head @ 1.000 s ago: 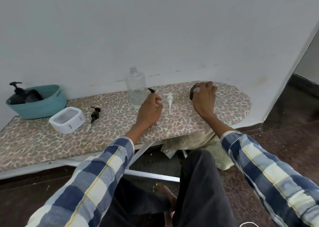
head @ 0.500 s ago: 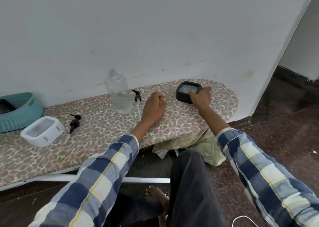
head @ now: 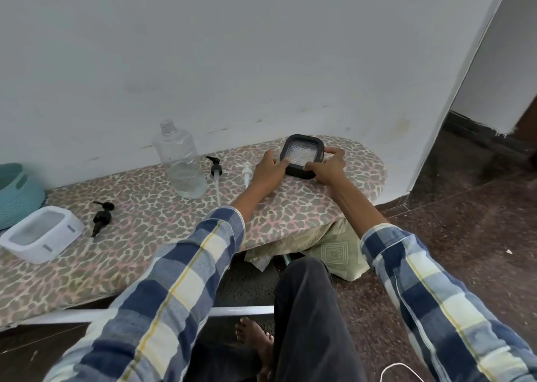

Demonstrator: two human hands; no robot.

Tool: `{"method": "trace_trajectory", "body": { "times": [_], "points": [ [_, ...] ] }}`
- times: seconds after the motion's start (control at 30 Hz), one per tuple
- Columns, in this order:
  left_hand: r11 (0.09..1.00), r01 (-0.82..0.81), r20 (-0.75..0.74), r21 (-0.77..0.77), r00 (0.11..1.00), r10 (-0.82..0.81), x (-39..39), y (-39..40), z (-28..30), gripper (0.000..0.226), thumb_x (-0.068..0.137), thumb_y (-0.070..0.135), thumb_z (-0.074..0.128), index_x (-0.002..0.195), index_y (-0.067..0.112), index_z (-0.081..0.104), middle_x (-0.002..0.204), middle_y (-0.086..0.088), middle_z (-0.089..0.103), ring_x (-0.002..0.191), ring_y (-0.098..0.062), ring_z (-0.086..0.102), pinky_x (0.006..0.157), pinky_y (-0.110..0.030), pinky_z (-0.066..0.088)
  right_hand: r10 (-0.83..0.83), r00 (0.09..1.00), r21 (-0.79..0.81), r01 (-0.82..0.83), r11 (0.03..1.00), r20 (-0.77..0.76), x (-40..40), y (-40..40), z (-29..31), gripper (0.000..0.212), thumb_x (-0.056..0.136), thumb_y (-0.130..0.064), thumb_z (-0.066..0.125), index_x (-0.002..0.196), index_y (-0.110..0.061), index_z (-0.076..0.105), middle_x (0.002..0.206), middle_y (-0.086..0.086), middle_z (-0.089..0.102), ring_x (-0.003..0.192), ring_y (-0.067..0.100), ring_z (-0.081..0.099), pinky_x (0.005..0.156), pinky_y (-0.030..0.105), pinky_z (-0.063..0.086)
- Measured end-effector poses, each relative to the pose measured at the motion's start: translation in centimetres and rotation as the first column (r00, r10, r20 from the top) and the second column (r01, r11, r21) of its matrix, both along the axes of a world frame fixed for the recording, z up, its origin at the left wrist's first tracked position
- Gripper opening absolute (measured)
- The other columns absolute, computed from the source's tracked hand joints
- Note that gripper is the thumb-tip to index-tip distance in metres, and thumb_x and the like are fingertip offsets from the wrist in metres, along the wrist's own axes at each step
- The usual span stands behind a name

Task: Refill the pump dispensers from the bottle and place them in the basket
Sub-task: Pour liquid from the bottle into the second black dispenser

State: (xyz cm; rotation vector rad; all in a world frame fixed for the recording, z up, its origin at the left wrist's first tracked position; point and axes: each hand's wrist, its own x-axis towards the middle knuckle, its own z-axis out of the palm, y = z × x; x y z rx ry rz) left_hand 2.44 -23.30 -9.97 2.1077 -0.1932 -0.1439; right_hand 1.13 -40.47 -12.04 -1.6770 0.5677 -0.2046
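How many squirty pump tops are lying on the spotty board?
3. One black pump top lies beside the white dispenser. Another black pump top lies right of the clear bottle. A white pump top lies beside the left hand.

no text, label, brand or number can be read on anything here.

Black square dispenser [head: 302, 156] sits open-topped near the right end of the worktop, clear stuff inside, a hand on each side. Clear bottle [head: 181, 160] stands upright, cap off, only a bit of liquid at the bottom. White dispenser [head: 40, 233] is open too, far left. Three loose pumps lying flat: black [head: 216, 169], white [head: 247, 170], black [head: 101, 217]. Teal basket [head: 17, 189] at the left edge.
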Motion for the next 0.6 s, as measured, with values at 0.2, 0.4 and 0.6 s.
{"method": "trace_trajectory", "body": {
  "times": [0.2,0.4,0.6],
  "points": [
    [0.990,-0.055,-0.024,-0.127,0.998,0.053,0.0,-1.1,-0.4,0.068,0.106,0.034,0.065,0.163,0.011,0.035,0.153,-0.008,0.056,0.132,-0.027,0.061,0.111,-0.044,0.051,0.051,0.997,0.093,-0.056,0.994,0.051,-1.1,-0.4,-0.6,0.076,0.078,0.000,0.085,0.125,-0.023,0.029,0.126,0.020,0.058,0.099,0.034,0.067,0.077,0.044,0.060],
    [0.982,-0.056,0.156,-0.179,0.984,0.085,-1.1,-0.5,0.1,0.060,0.101,0.016,0.069,0.157,0.016,0.047,0.148,-0.004,0.056,0.131,-0.026,0.059,0.101,-0.033,0.053,0.078,0.996,0.161,-0.083,0.983,0.040,-1.9,0.1,-0.1,0.077,0.079,-0.002,0.087,0.132,-0.018,0.035,0.110,0.018,0.067,0.072,0.023,0.068,0.073,0.044,0.063],
    [0.990,-0.052,0.405,-0.132,0.909,0.101,-2.6,3.6,0.9,0.054,0.099,0.028,0.071,0.149,0.034,0.053,0.142,0.000,0.054,0.136,-0.024,0.050,0.113,-0.041,0.045,0.283,0.946,0.278,-0.318,0.906,0.160,-2.9,3.5,-0.1,0.051,0.080,-0.005,0.091,0.115,-0.013,0.055,0.100,0.012,0.068,0.087,0.027,0.076,0.091,0.042,0.063]
  ]
}}
